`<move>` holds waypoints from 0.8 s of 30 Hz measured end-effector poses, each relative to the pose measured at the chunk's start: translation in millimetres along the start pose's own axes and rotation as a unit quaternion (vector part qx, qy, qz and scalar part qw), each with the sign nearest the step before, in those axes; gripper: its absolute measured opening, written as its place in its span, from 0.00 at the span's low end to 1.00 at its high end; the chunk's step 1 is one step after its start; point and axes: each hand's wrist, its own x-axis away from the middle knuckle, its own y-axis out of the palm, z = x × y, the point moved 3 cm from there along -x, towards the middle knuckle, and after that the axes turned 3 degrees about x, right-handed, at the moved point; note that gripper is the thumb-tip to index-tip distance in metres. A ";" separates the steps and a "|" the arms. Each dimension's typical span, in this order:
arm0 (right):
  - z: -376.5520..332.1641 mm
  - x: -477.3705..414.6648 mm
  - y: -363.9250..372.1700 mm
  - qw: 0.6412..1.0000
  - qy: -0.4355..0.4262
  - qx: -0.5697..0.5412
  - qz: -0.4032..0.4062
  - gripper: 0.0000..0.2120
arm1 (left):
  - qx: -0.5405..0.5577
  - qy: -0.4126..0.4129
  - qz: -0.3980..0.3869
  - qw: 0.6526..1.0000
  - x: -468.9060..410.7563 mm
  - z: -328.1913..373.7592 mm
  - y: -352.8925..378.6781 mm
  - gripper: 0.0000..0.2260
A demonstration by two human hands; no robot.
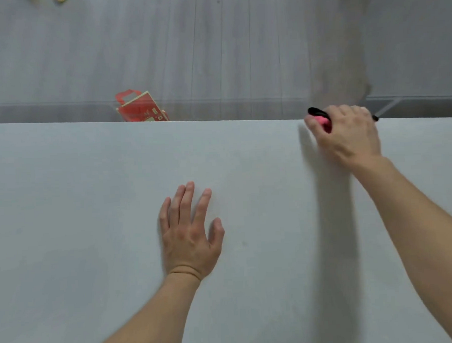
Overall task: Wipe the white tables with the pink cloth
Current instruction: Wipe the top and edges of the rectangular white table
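Head view: the pink cloth [324, 123] is bunched up at the far edge of the white table [91, 203], toward the right. Only a small fold of it shows, as the right hand [347, 137] grips it with fingers [352, 112] curled tightly over it. A black piece [317, 112], too blurred to identify, pokes out from the same grip beside the pink. The right forearm stretches across the table and casts a long grey shadow [332, 205] on the surface to its left. The left hand [189, 237] lies flat on the table near the middle, well apart from the cloth, palm down with its fingers straight, slightly spread, and holding nothing. Beyond the far edge, a red box [142, 109] lies on the grey plank floor [214, 42], partly hidden by the table.
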 end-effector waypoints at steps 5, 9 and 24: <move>-85.1 4.0 9.5 0.999 0.011 0.013 -0.029 0.44 | 0.001 0.003 0.012 1.000 1.3 -1.3 1.2 0.27; -259.3 15.3 10.2 0.989 -0.115 -0.052 -0.076 0.42 | 0.009 0.009 0.027 1.000 0.6 -2.2 2.1 0.27; -11.1 -0.1 10.0 0.997 0.068 0.015 -0.014 0.39 | -0.006 -0.010 0.007 1.000 -0.4 2.1 0.4 0.27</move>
